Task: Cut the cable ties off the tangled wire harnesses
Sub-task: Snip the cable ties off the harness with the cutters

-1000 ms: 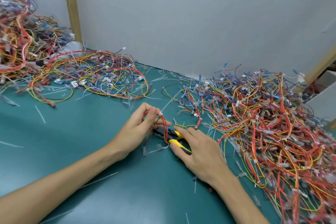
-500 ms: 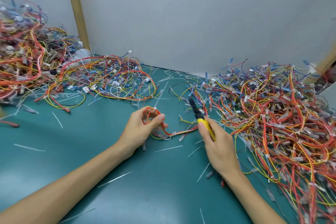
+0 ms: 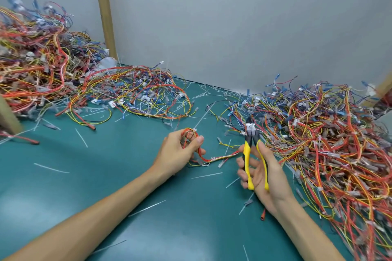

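My left hand (image 3: pixel 179 152) grips a small coiled wire harness (image 3: pixel 191 135) of red, orange and yellow wires at the table's middle; a white cable tie sticks up from the coil. The harness's loose tail (image 3: pixel 218 158) trails right across the green mat toward my right hand (image 3: pixel 262 176). That hand holds yellow-handled cutters (image 3: pixel 253 154) upright, palm toward me, handles spread, jaws pointing away just above the tail.
A big tangled pile of harnesses (image 3: pixel 331 146) fills the right side. Another pile (image 3: pixel 36 63) rises at the far left, with a flatter spread (image 3: pixel 140 95) beside it. Cut tie pieces (image 3: pixel 206 175) litter the green mat (image 3: pixel 106 186). A grey wall stands behind.
My right hand has turned palm-up and lifted the cutters away from the harness, jaws now pointing away. My left hand keeps its grip on the coil, with the tail pulled out to the right.
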The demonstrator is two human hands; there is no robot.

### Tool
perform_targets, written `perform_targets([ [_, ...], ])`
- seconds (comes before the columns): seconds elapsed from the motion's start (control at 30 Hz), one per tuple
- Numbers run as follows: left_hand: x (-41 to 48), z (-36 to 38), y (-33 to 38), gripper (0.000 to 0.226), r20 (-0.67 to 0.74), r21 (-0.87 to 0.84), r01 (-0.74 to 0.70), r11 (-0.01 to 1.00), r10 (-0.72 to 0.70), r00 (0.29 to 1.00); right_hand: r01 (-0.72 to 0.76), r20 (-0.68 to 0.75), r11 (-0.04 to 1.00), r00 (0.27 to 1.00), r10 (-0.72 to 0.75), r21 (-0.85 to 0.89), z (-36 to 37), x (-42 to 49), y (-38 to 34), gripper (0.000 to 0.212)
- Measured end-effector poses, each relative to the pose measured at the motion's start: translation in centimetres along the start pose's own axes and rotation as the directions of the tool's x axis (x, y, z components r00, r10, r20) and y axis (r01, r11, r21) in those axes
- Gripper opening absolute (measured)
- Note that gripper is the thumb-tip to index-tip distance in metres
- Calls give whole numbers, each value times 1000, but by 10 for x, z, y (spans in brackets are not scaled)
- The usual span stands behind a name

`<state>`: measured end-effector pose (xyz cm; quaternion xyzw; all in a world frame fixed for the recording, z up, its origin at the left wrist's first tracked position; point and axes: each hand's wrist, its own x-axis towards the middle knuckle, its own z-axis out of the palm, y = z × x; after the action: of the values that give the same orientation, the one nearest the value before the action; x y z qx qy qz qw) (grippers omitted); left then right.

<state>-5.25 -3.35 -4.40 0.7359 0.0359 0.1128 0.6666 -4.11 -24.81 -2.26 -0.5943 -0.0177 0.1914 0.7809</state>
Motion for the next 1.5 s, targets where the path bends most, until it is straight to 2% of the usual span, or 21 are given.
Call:
perform_targets([
  [0.2, -1, 0, 0, 21, 17, -25, -2, 1000, 2, 1000, 28, 67, 999, 997, -31, 47, -2, 3, 0, 52],
  [0.37, 0, 0, -2, 21, 28, -15, -16, 1000, 16, 999, -21, 55, 1000, 998, 22, -10, -5, 0, 1, 49],
  [0.8, -5, 5, -6, 22, 44, 36, -78, 996, 76, 996, 49, 132, 996, 990, -40, -71, -5, 0, 7, 50],
  [0.93, -6, 8, -8, 27, 39, 103, -115, 988, 111, 993, 125, 133, 977, 986, -102, -174, -3, 2, 11, 51],
  [1.0, -6, 8, -9, 24, 50, 115, -125, 985, 120, 991, 230, 114, 912, 973, -202, -340, -2, 1, 15, 45],
  [1.07, -5, 8, -10, 22, 63, 102, -127, 987, 121, 991, 337, 103, 778, 936, -336, -530, 1, -1, 17, 34],
  [1.17, -4, 8, -12, 21, 84, 102, -139, 985, 131, 988, 397, 59, 570, 853, -519, -719, 0, -2, 19, 14],
  [1.23, -5, 8, -13, 21, 88, 120, -152, 981, 142, 986, 389, 51, 433, 788, -613, -813, -4, -2, 18, 24],
  [1.33, -5, 8, -15, 19, 95, 164, -186, 969, 173, 980, 326, 82, 303, 790, -608, -895, -12, -1, 16, 45],
  [1.43, -5, 8, -15, 18, 113, 187, -216, 958, 197, 974, 293, 122, 244, 834, -539, -924, -18, -1, 14, 46],
  [1.5, -6, 8, -14, 18, 122, 191, -219, 957, 198, 973, 303, 141, 235, 839, -526, -924, -17, -2, 12, 44],
])
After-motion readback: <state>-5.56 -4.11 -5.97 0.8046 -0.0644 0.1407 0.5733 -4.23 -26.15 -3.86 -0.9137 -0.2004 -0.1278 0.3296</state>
